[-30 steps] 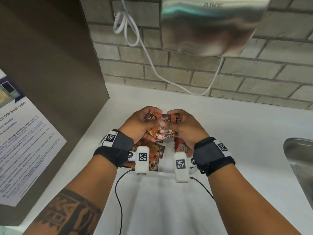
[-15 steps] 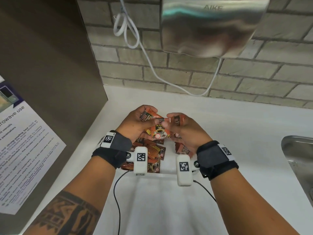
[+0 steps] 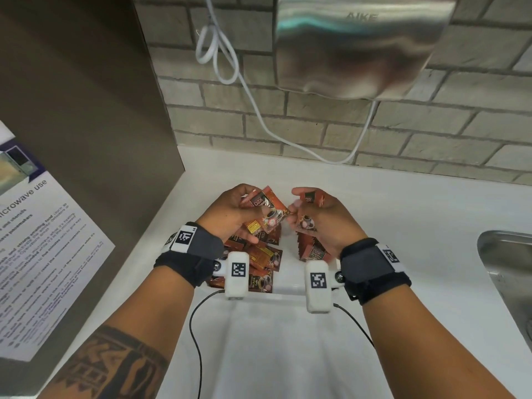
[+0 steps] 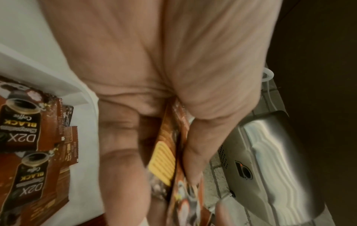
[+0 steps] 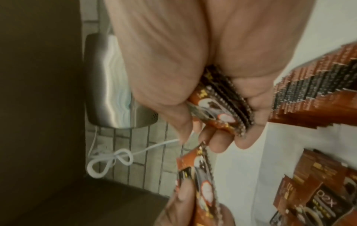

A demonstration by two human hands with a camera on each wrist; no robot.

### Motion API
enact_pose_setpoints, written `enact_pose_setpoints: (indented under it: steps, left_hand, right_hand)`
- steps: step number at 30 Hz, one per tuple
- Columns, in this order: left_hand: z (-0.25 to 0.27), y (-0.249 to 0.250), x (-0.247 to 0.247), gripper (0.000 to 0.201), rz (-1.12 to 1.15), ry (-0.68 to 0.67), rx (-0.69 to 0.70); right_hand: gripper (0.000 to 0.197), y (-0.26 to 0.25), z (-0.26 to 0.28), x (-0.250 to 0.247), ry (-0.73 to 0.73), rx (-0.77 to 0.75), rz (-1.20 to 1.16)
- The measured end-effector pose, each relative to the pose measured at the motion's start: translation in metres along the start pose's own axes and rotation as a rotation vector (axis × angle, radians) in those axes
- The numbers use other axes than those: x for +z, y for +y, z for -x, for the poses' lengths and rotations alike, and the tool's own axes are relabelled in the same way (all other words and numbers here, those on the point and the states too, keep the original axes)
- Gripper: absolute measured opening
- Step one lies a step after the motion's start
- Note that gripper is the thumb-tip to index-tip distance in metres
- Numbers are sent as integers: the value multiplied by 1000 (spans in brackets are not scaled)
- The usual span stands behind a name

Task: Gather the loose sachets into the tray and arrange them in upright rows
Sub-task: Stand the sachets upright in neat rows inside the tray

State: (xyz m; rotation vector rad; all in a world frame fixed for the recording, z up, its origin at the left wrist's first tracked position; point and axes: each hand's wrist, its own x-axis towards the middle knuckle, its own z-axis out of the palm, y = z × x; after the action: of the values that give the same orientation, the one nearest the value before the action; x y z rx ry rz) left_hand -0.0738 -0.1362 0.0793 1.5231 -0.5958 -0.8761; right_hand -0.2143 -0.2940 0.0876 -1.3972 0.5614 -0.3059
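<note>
Above the white tray (image 3: 288, 290), my left hand (image 3: 230, 211) grips a small bundle of brown D2X coffee sachets (image 3: 266, 213); the left wrist view shows the bundle (image 4: 170, 160) edge-on between thumb and fingers. My right hand (image 3: 319, 217) grips its own stack of sachets (image 3: 308, 221), whose serrated edges (image 5: 224, 104) show in the right wrist view. Loose sachets (image 3: 263, 259) lie flat in the tray's left part. An upright row of sachets (image 3: 312, 249) stands at the tray's right, under my right hand. The two hands are a short gap apart.
A white counter (image 3: 417, 214) runs to a brick wall. A steel hand dryer (image 3: 357, 44) with a looped white cord (image 3: 218, 50) hangs above. A brown panel (image 3: 86, 110) with a notice closes the left side. A steel sink (image 3: 509, 272) lies at right.
The hands, pressed together on one bundle a second ago, have drawn apart. Each now holds its own share of sachets.
</note>
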Motion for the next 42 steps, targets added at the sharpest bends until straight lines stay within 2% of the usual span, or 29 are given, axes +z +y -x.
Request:
enact_pose_setpoints:
  steps: [2,4,7,11,14,17,19,22,23,26,28,29,31,33,37,42]
  left_hand:
    - [1,1,3,34,-65,-39,16]
    - [2,1,6,28,-99,-81,27]
    - [4,1,9,17,-109,-117,10]
    - [7,2,12,26,-93,-152,-10]
    - [6,3,11,31,-82,-100,-13]
    - [3,2,9,15,28,5,-39]
    - [2,2,8,9,117,44,-54]
    - [0,0,12,10,194,40,-32]
    - [1,-1,15,12,190,22,-9]
    - [2,0,21,35,-7,-66,94]
    - [3,-2,23,42,-253,-120,184]
    - [4,-3,23,37,-346,-133,231]
    - [3,-6,22,26,-457,-112,305]
    - [3,-7,20,32,-519,-88,333]
    - [8,-5,20,44,-377,-143,271]
    - [8,-1,16,47,-152,-75,195]
  right_hand:
    - [45,-2,0,5,-53,-40,154]
    - [58,-3,1,10,-133,-15,225]
    - [52,-3,2,12,-217,-16,185]
    - [51,-3,6,10,-261,-3,132]
    - [54,-3,8,7,-242,42,92]
    - [56,-3,10,2,-179,84,4]
    - [44,-2,10,0,-127,107,-79]
    - [14,1,11,4,-82,120,-83]
    - [19,2,12,6,-76,128,-76]
    - [44,2,12,15,-57,149,-93]
    - [38,1,11,17,-62,144,-170]
    - [34,0,10,17,-67,147,-226]
    - [30,-2,9,15,-81,152,-282]
    - [26,-2,8,12,-85,141,-257]
    - [33,3,6,9,-31,94,-320]
    - [37,4,5,6,19,87,-352]
